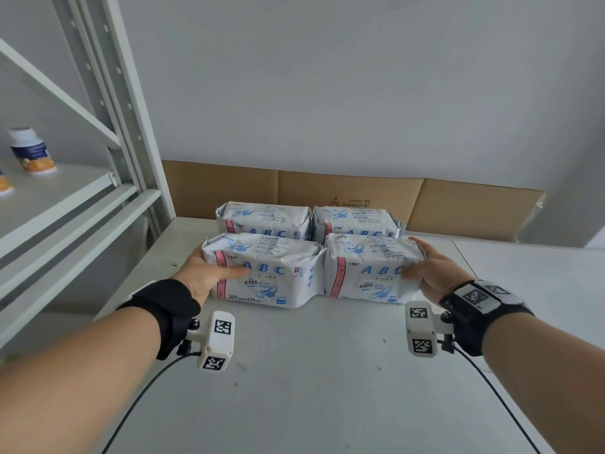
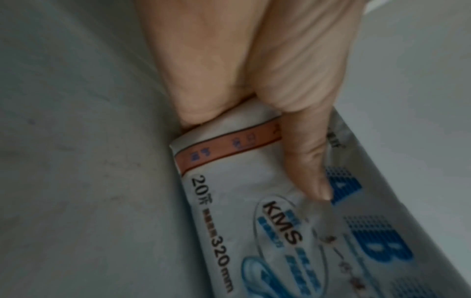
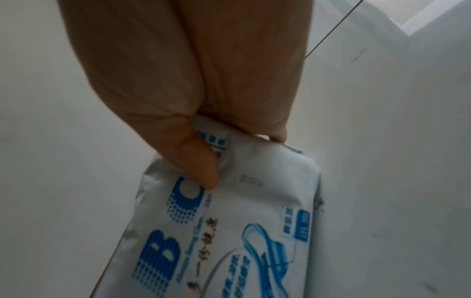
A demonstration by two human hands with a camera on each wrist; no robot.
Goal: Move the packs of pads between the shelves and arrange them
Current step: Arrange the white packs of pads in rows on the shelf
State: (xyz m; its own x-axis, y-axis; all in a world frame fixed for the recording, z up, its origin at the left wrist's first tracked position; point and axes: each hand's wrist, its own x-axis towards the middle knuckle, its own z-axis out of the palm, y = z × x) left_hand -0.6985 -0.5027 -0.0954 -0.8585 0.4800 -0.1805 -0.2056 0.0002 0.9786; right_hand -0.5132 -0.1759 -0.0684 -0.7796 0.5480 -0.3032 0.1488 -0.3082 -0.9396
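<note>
Several white packs of pads with blue "ABC" print stand in two rows on a grey shelf top [image 1: 327,371]. My left hand [image 1: 209,273] grips the left end of the front left pack [image 1: 265,273], thumb across its front face [image 2: 305,161]. My right hand [image 1: 432,270] grips the right end of the front right pack [image 1: 370,273], thumb on its front [image 3: 201,167]. Both front packs stand side by side, touching. Behind them are the back left pack [image 1: 265,219] and the back right pack [image 1: 357,222].
A flattened cardboard sheet [image 1: 458,204] leans against the wall behind the packs. A grey metal shelving rack [image 1: 124,126] stands at the left; a white bottle [image 1: 31,150] stands on its shelf. Bare shelf surface stretches in front of the packs and to their right.
</note>
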